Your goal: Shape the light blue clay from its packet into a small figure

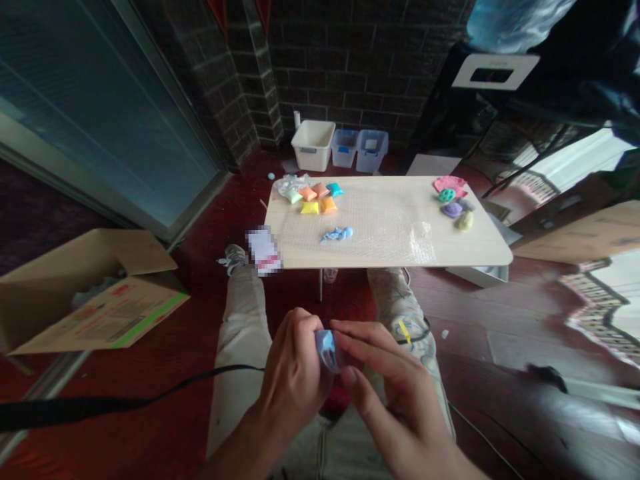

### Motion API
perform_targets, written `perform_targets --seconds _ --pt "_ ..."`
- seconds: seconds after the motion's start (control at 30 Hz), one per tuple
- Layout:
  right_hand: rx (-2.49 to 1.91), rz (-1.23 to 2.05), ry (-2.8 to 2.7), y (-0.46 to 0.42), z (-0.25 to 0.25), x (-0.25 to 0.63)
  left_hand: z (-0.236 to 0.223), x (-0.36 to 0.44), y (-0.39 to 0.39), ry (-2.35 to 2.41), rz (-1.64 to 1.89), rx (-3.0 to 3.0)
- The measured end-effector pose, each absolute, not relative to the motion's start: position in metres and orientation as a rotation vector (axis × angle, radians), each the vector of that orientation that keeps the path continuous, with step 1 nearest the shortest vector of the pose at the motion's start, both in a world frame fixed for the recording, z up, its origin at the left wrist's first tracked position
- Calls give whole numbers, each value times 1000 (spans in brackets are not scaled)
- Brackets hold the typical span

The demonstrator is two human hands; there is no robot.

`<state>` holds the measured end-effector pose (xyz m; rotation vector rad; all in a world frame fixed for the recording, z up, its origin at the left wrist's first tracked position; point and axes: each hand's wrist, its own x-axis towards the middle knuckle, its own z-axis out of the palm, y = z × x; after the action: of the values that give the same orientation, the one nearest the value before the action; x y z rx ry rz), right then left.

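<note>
A blue packet (328, 349) of clear film is held in front of the near edge of the table (483, 245), above the person's lap. It is gripped by the left hand (296, 363), whose fingers are curled around it. Its other side is met by the fingers and thumb of the right hand (395, 373); whether it is pinched by them cannot be told.

On the table, bubble wrap (383, 217) is spread across the middle, and a blue lump (341, 233) is placed on it towards the near edge. At the table's far left, a yellow packet (310, 208), an orange packet (328, 205) and a teal packet (335, 189) are grouped with others beside crumpled clear plastic (291, 183). At the table's right end, a pink piece (450, 184), a green piece (447, 195), a purple piece (452, 210) and a pale yellow piece (465, 221) are clustered.

Left of the table, an open cardboard box (100, 320) is marked with red print and a bright green stripe; its lettering is too small to be read. By the table's near left corner, a card (265, 251) with a red band is pixelated, its text blurred out. Beyond the far edge, a white bin (313, 147) is seen.
</note>
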<state>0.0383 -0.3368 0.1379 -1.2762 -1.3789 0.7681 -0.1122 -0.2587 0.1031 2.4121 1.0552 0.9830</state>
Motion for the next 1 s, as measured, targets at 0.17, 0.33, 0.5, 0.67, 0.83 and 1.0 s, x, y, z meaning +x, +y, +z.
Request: perform_targets --seconds 0.17,0.33,0.5,0.67,0.83,1.0 --pt "-1266 785 -1346 -340 138 38 101 -110 -260 1052 991 2481" --pt "-1216 916 -1222 -342 132 38 98 -109 -262 1058 932 2517" --pt "-1051 1143 -1043 -347 123 34 95 -111 -262 1083 903 2513" --pt "-1108 1018 -1142 -351 119 32 92 -109 -265 1111 876 2530" --pt "-1149 978 -1196 -350 119 32 88 -108 -265 1125 834 2527" --pt "-1169 941 -1202 -351 116 31 90 -108 -263 1129 881 2472"
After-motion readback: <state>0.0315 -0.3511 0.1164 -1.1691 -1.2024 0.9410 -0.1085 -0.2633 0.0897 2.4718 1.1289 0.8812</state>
